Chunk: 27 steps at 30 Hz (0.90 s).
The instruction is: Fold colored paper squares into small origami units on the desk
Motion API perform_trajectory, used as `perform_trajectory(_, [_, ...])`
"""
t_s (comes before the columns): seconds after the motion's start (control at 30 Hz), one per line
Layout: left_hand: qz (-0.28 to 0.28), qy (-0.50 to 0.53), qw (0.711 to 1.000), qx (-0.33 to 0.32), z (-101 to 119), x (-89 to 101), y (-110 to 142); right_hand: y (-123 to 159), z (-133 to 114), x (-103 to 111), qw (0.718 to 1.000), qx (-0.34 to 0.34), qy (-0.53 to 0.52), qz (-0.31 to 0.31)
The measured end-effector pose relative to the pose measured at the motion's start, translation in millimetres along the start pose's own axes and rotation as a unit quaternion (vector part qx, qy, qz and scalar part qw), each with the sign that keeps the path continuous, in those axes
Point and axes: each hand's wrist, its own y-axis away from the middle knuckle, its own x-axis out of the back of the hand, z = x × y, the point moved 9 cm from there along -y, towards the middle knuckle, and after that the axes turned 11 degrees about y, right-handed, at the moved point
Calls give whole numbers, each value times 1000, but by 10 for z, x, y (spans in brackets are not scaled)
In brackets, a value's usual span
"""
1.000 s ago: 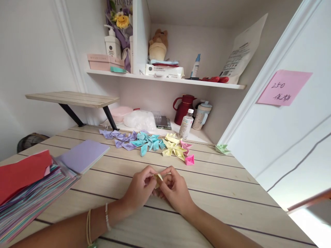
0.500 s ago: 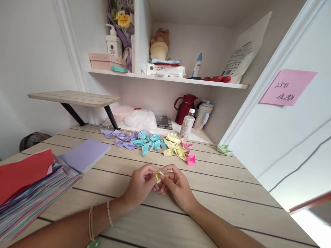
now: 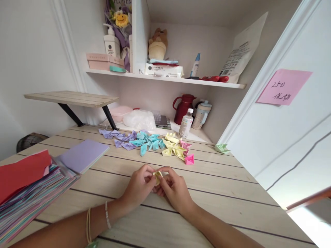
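Observation:
My left hand (image 3: 139, 187) and my right hand (image 3: 174, 188) meet over the wooden table (image 3: 219, 193), both pinching a small folded piece of yellow paper (image 3: 157, 175) between their fingertips. The fingers of both hands are curled closed around it, so most of the paper is hidden. Beyond the hands lies a row of folded paper boats: purple ones (image 3: 119, 137) at the left, blue ones (image 3: 148, 141) in the middle, yellow ones (image 3: 173, 146) and pink ones (image 3: 188, 156) at the right.
A thick stack of coloured paper sheets (image 3: 28, 193) with a red sheet on top lies at the left, a lilac pad (image 3: 82, 155) beside it. One green boat (image 3: 222, 148) sits by the wall. A red jug (image 3: 183, 108), a bottle (image 3: 185, 124) and a cup (image 3: 201, 115) stand in the niche.
The hands stay together on the yellow paper; the fingers have shifted slightly as they work it. The camera view moved a little.

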Motion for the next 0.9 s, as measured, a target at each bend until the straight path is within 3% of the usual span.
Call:
perform_trajectory(0.13, [22, 57, 998, 23, -60, 64, -47, -11, -34, 14, 1000, 14, -9, 7])
perform_trajectory(0.43, [8, 92, 996, -8, -28, 69, -74, -110, 140, -82, 964, -65, -254, -54])
perform_trajectory(0.63, [10, 100, 995, -30, 13, 75, -70, -87, 59, -17, 972, -36, -227, -39])
perform_trajectory(0.9, [-13, 100, 994, -43, 85, 55, -31, -115, 157, -54, 976, -54, -209, -35])
